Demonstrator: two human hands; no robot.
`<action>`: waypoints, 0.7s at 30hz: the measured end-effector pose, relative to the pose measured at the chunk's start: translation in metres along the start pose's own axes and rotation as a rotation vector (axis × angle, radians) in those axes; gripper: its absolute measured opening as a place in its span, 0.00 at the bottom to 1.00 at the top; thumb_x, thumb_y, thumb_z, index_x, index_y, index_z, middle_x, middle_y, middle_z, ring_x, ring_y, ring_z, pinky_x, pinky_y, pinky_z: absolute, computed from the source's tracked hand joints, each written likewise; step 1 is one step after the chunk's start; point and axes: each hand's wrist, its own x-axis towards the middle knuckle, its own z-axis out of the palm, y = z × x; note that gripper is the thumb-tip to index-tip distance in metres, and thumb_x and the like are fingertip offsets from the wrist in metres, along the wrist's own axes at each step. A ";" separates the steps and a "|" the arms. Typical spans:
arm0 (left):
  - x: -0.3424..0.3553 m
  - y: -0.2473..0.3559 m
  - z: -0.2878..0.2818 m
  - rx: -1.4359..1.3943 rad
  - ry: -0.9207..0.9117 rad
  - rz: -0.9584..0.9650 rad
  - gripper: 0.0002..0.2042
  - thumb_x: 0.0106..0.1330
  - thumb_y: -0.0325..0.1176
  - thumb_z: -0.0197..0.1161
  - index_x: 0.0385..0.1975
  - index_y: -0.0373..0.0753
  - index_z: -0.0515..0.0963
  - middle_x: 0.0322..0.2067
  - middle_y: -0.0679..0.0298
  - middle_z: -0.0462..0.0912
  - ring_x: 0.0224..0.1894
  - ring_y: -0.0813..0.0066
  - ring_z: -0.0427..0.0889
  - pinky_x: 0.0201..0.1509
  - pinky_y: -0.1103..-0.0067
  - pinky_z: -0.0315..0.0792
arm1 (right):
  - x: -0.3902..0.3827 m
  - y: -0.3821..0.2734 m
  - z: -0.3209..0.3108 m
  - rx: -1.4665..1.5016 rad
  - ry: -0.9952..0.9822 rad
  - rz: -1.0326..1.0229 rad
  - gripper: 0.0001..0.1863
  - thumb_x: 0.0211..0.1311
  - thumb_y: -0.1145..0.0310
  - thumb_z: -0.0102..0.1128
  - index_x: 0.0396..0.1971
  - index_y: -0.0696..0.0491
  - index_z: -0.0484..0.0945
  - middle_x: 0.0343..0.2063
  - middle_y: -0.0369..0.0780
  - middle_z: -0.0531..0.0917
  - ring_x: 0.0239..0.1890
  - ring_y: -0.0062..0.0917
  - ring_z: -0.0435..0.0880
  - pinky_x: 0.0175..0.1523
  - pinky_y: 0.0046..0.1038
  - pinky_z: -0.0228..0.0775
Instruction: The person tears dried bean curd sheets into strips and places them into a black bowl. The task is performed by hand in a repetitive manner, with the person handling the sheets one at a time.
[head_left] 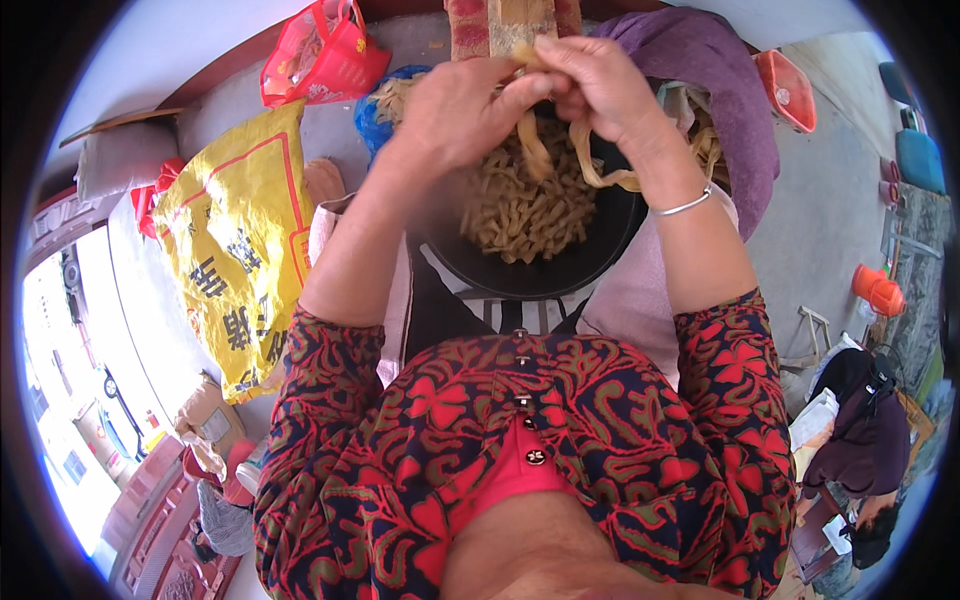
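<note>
My left hand (465, 105) and my right hand (595, 90) meet near the top centre, fingers closed on a long tan, dried-looking strip (533, 150). Lengths of it hang down between and below them. Beneath is a black basin (520, 281) holding many short cut pieces (515, 215) of similar material, between my legs. Just beyond my fingers stands a wooden board (522, 18) over a patterned pad. Part of the strip is hidden by my fingers.
Around me are a red bag (320, 70), a large yellow sack (225, 250), a blue bag (372, 120) of pale material, purple cloth (735, 150) over more strips, a red basket (785, 90), an orange container (878, 290) and dark bundled clothing (855, 420).
</note>
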 end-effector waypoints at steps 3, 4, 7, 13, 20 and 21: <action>-0.007 0.017 0.024 -0.622 0.199 -0.092 0.24 0.73 0.50 0.48 0.35 0.32 0.82 0.21 0.57 0.82 0.26 0.71 0.83 0.33 0.76 0.77 | -0.008 0.009 0.020 0.345 -0.183 0.164 0.15 0.70 0.56 0.53 0.32 0.54 0.77 0.17 0.31 0.72 0.15 0.16 0.66 0.19 0.21 0.58; -0.006 0.023 0.021 -0.847 0.214 -0.167 0.24 0.74 0.48 0.47 0.35 0.32 0.82 0.20 0.58 0.82 0.24 0.72 0.82 0.31 0.78 0.76 | -0.008 0.008 0.024 0.385 -0.200 0.160 0.15 0.70 0.57 0.53 0.33 0.54 0.77 0.18 0.30 0.71 0.15 0.14 0.64 0.19 0.19 0.57; 0.004 0.024 0.003 -1.422 0.347 -0.237 0.22 0.77 0.40 0.38 0.44 0.30 0.78 0.26 0.61 0.79 0.23 0.77 0.72 0.35 0.76 0.73 | -0.011 0.002 0.027 0.425 -0.309 0.197 0.15 0.71 0.59 0.52 0.33 0.56 0.76 0.18 0.28 0.69 0.15 0.09 0.60 0.19 0.15 0.53; 0.013 0.014 -0.047 -1.604 0.601 -0.027 0.16 0.76 0.42 0.43 0.23 0.45 0.64 0.14 0.74 0.52 0.13 0.80 0.50 0.16 0.80 0.48 | -0.025 -0.013 0.038 0.249 -0.337 0.168 0.16 0.72 0.60 0.51 0.34 0.59 0.76 0.18 0.26 0.66 0.15 0.06 0.57 0.19 0.11 0.49; -0.006 0.004 -0.009 -0.479 0.646 0.502 0.21 0.75 0.44 0.46 0.42 0.30 0.80 0.33 0.52 0.84 0.38 0.66 0.85 0.45 0.75 0.77 | -0.031 -0.011 0.041 0.525 -0.358 -0.092 0.14 0.71 0.65 0.53 0.46 0.59 0.78 0.18 0.30 0.70 0.17 0.10 0.65 0.23 0.16 0.60; 0.002 0.005 -0.005 -0.325 0.675 0.692 0.22 0.75 0.45 0.48 0.46 0.30 0.80 0.42 0.50 0.83 0.48 0.61 0.83 0.53 0.71 0.74 | -0.030 -0.007 0.041 0.270 -0.257 -0.250 0.13 0.71 0.66 0.54 0.45 0.59 0.78 0.21 0.30 0.73 0.21 0.10 0.67 0.27 0.16 0.62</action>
